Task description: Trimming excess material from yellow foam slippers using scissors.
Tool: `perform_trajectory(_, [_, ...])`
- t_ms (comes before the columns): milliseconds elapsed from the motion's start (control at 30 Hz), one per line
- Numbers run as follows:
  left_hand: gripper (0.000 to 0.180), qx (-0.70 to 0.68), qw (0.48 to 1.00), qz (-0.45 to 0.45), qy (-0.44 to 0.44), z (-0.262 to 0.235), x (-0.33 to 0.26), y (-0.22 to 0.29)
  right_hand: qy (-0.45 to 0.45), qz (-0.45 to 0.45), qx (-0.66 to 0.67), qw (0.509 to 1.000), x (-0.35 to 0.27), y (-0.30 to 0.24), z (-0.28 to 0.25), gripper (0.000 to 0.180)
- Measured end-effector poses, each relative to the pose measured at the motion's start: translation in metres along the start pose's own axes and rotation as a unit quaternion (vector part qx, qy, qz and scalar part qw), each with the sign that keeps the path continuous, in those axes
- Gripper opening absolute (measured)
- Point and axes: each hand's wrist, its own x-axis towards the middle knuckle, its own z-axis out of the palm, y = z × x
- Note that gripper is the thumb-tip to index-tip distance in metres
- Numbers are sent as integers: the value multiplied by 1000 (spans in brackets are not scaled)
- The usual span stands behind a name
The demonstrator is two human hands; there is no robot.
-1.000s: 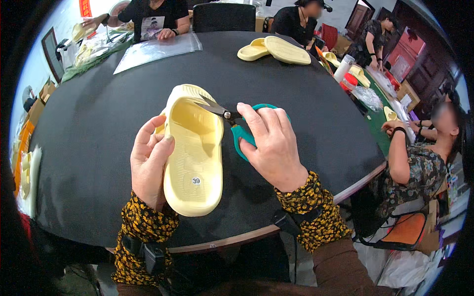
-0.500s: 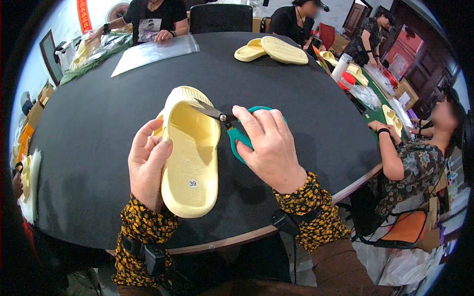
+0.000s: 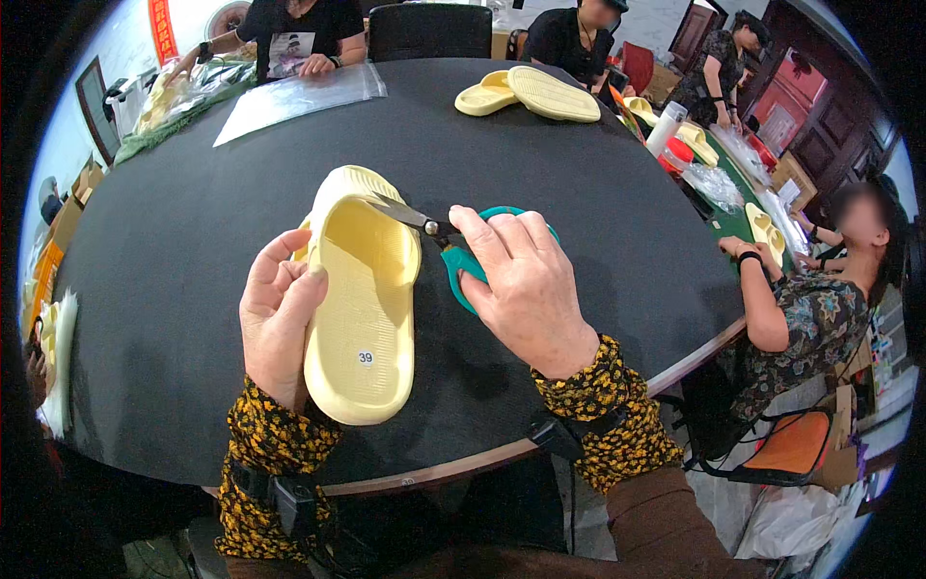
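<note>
The left hand [image 3: 278,323] gripped the near side edge of a pale yellow foam slide sandal [image 3: 362,299], fingers curled around its rim, holding it sole-down on the black round table [image 3: 174,251] close to the near edge. The right hand [image 3: 526,289] was closed through the teal handles of a pair of scissors [image 3: 439,236], whose dark blades stood narrowly parted at the inner edge of the sandal's strap. The likeliest fault was a cut running too deep into the soft foam, caused by the blades biting past any flash at the strap; a second was the sandal twisting under one-sided support, which would bring the blade tips toward the left thumb. Farther off lay a second pair of yellow sandals [image 3: 531,94] and a clear plastic sheet [image 3: 299,96], with other people seated around the far rim.
</note>
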Motion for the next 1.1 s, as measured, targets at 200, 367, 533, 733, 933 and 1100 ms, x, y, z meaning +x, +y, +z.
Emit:
perform_trajectory(200, [41, -2, 1000, 0, 13, 1, 0, -4, -6, 3, 0, 1000, -3, 4, 1, 54])
perform_trajectory(367, [41, 1, 1000, 2, 5, -4, 0, 2, 3, -6, 11, 1000, 0, 1, 1, 55])
perform_trajectory(533, [39, -4, 1000, -9, 6, -1, 2, -2, 22, -5, 25, 999, -1, 5, -1, 55])
perform_trajectory(733, [39, -34, 999, -7, 9, 5, -1, -3, 5, -7, 12, 1000, -1, 0, 0, 56])
perform_trajectory(933, [39, -7, 1000, -12, 17, 6, -2, -1, 5, -13, -12, 1000, -2, 1, 1, 54])
perform_trajectory(1100, [39, -3, 1000, -7, 16, 5, -1, -3, 17, -27, -28, 999, -3, 3, 3, 48])
